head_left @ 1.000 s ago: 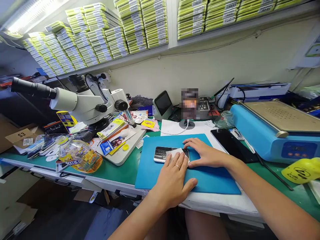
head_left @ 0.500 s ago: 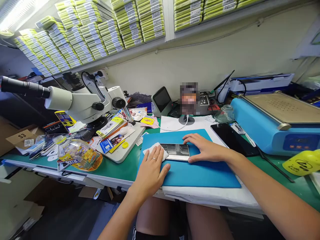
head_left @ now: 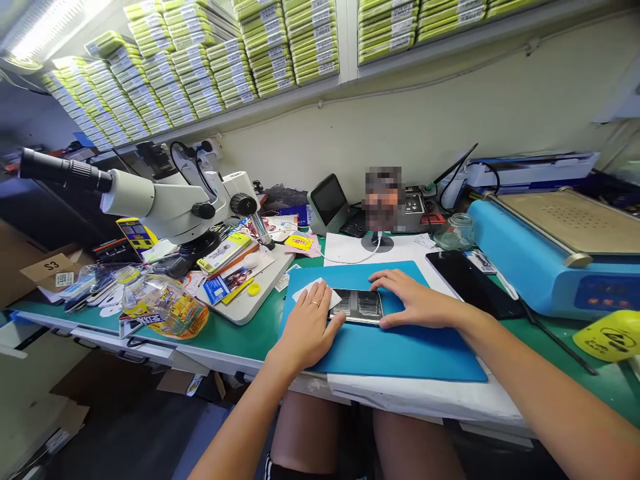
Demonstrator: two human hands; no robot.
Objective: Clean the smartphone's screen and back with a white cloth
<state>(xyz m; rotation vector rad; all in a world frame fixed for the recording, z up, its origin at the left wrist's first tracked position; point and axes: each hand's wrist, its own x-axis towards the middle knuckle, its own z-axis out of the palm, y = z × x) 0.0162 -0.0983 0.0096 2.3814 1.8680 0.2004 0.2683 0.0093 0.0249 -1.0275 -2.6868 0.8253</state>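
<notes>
A phone [head_left: 364, 303] lies on the blue mat [head_left: 405, 353], its dark glass reflecting light stripes. My left hand [head_left: 311, 323] presses a white wipe [head_left: 333, 297] down at the phone's left end, its fingers close together and laid over the wipe. That end of the phone is covered by the hand and wipe. At the other end, my right hand [head_left: 413, 300] grips the phone, the thumb on the near edge and the fingers on the far edge.
A microscope [head_left: 175, 210] and an orange-labelled plastic bottle [head_left: 165, 303] stand at left. To the right are a dark tablet [head_left: 470, 283], a glass jar [head_left: 456, 230], a blue heating machine [head_left: 530, 260] and a yellow bottle [head_left: 607, 335]. A small screen [head_left: 329, 200] stands behind.
The camera view has shifted slightly, so everything sits a little further right. My left thumb now rests nearer the phone's lower edge. The right hand keeps its grip on the phone.
</notes>
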